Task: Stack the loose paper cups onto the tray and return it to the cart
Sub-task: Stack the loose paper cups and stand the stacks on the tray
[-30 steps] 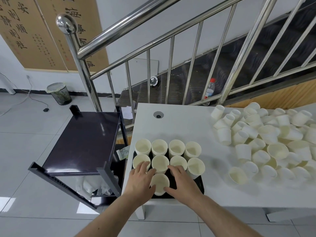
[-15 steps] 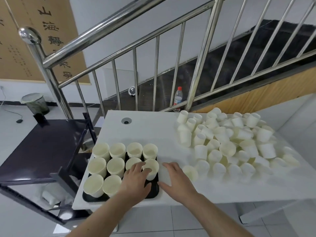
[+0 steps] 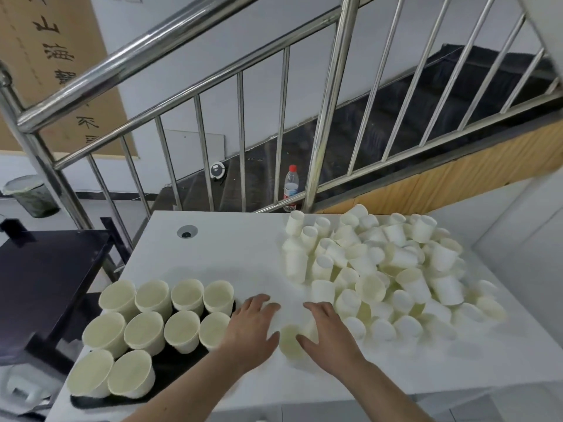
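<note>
Hands (image 3: 330, 333) now flanking perhaps-conical paper cup (image 3: 291, 341).

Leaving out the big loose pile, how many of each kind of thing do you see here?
Upright cups on tray: 10
Water bottle: 1
Waste bin: 1
Left hand: 1
Right hand: 1
Total: 14

Both forearms reach forward side by side; the left hand (image 3: 249, 327) and the right hand (image 3: 327, 332) lie palm-down, fingers spread and relaxed, slightly apart.
</note>
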